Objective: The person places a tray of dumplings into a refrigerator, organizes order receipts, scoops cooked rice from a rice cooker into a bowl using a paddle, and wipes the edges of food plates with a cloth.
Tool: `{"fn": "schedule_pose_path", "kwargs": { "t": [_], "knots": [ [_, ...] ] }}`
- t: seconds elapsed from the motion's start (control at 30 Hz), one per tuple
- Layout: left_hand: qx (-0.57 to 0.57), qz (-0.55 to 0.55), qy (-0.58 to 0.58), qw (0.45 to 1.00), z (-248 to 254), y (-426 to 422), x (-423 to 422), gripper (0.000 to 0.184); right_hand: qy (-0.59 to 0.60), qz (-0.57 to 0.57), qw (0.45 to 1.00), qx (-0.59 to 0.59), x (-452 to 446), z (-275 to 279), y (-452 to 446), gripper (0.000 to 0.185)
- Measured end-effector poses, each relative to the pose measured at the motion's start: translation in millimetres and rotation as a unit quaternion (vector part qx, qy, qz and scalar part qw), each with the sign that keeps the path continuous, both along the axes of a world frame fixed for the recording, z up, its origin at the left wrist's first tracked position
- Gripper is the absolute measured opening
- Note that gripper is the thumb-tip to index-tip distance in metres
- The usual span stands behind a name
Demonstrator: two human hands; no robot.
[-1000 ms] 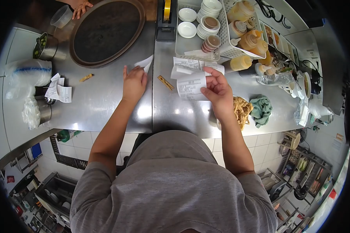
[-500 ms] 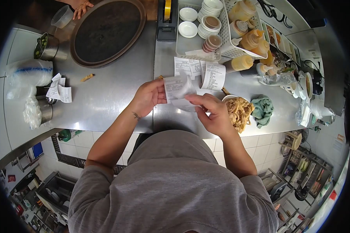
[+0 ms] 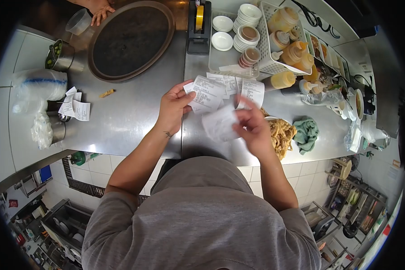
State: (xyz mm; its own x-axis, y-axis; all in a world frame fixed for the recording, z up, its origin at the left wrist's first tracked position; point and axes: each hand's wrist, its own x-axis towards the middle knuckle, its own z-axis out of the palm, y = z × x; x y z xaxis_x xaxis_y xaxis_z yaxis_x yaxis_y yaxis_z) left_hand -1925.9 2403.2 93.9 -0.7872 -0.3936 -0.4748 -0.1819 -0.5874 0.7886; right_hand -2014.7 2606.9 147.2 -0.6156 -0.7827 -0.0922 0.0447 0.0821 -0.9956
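**Receipts (image 3: 207,93) in both our hands, above the steel counter (image 3: 130,105)**

Our forearms reach forward and angle inward. Our left hand (image 3: 175,102) pinches its receipts, thumb on top and fingers underneath. Our right hand (image 3: 253,126), partly blurred, grips a blurred receipt (image 3: 219,122) between thumb and fingers, nearer to us and just right of the left hand's papers. Beyond both hands, more slips (image 3: 253,93) lie near a squeeze bottle (image 3: 281,80).

We have room leftward, across bare steel towards a clothespin (image 3: 106,93). Rightward is tighter: fried strips (image 3: 282,138) sit just beside our right wrist, then a green cloth (image 3: 306,134). The counter's near edge runs before our waist.
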Motion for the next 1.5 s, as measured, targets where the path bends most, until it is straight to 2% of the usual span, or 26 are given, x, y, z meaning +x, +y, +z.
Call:
{"fn": "schedule_pose_path", "kwargs": {
  "t": [0.03, 0.07, 0.1, 0.17, 0.2, 0.33, 0.43, 0.5, 0.57, 0.6, 0.63, 0.7, 0.83, 0.9, 1.03, 1.13, 1.2, 1.3, 1.33, 1.37, 1.43, 1.47, 1.5],
  "knots": [
    [0.014, 0.039, -0.005, 0.999, 1, -1, -1, 0.035, -0.121, -0.106, 0.983, -0.088, -2, -5, -1, 0.062],
    [0.049, 0.063, 0.016, 0.997, 12, 2, -2, 0.033, -0.193, -0.150, 0.962, -0.124, -10, -13, -3, 0.069],
    [0.047, 0.061, 0.018, 0.997, 13, 6, -2, 0.033, -0.191, -0.151, 0.962, -0.127, -13, -19, -6, 0.069],
    [0.095, 0.067, 0.054, 0.992, 12, 11, -4, 0.029, -0.311, -0.263, 0.902, -0.144, -17, -23, -17, 0.068],
    [0.087, 0.039, 0.058, 0.994, 11, 12, -3, 0.030, -0.312, -0.291, 0.899, -0.096, -15, -16, -28, 0.062],
    [0.068, 0.031, 0.057, 0.996, 18, 11, 3, 0.024, -0.257, -0.251, 0.927, -0.107, -28, -36, -30, 0.052],
    [0.099, 0.054, 0.068, 0.991, 24, -4, 5, 0.022, -0.212, -0.225, 0.943, -0.128, -41, -17, -20, 0.053],
    [0.027, 0.031, 0.022, 0.999, 32, -8, 10, 0.024, -0.231, -0.194, 0.943, -0.140, -40, 3, -16, 0.054],
    [0.036, 0.028, 0.027, 0.999, 38, -5, 12, 0.024, -0.288, -0.111, 0.940, -0.148, -39, 13, -15, 0.055],
    [0.050, 0.018, 0.025, 0.998, 41, -1, 13, 0.024, -0.269, -0.104, 0.949, -0.124, -35, 14, -17, 0.057],
    [0.050, 0.017, 0.026, 0.998, 44, 3, 14, 0.024, -0.269, -0.104, 0.949, -0.125, -32, 13, -19, 0.057],
    [0.038, 0.021, 0.036, 0.998, 50, 10, 15, 0.026, -0.143, -0.129, 0.981, -0.039, -27, 7, -22, 0.057],
    [0.019, -0.005, 0.048, 0.999, 48, 18, 21, 0.022, -0.135, -0.142, 0.979, -0.051, -19, 1, -25, 0.056],
    [-0.065, -0.036, 0.094, 0.993, 41, 20, 23, 0.028, -0.133, -0.150, 0.978, -0.051, -17, 0, -24, 0.056],
    [-0.032, -0.012, 0.077, 0.996, 43, 12, 30, 0.037, -0.108, -0.185, 0.975, -0.055, -18, -4, -17, 0.055],
    [-0.047, 0.036, 0.096, 0.994, 26, -13, 38, 0.047, -0.091, -0.168, 0.980, -0.060, -20, 2, -11, 0.057],
    [-0.159, 0.096, 0.085, 0.979, 16, -39, 45, 0.059, -0.094, -0.158, 0.980, -0.074, -23, 3, -24, 0.059],
    [-0.220, 0.162, 0.041, 0.961, 1, -102, 54, 0.060, -0.107, -0.137, 0.980, -0.094, -14, 8, -58, 0.058],
    [-0.228, 0.145, 0.016, 0.963, -8, -133, 59, 0.050, -0.106, -0.137, 0.981, -0.082, -10, 7, -70, 0.058],
    [-0.237, 0.151, 0.023, 0.959, -12, -166, 62, 0.050, -0.103, -0.141, 0.982, -0.071, -5, 7, -85, 0.058],
    [-0.310, 0.172, -0.040, 0.934, -20, -228, 68, 0.037, -0.113, -0.136, 0.982, -0.068, 12, 5, -115, 0.058],
    [-0.355, 0.213, -0.025, 0.910, -23, -262, 66, 0.034, -0.126, -0.138, 0.981, -0.060, 21, 4, -132, 0.058],
    [-0.448, 0.210, -0.071, 0.866, -26, -299, 66, 0.033, -0.127, -0.141, 0.980, -0.057, 32, 4, -148, 0.056]
  ]
}}
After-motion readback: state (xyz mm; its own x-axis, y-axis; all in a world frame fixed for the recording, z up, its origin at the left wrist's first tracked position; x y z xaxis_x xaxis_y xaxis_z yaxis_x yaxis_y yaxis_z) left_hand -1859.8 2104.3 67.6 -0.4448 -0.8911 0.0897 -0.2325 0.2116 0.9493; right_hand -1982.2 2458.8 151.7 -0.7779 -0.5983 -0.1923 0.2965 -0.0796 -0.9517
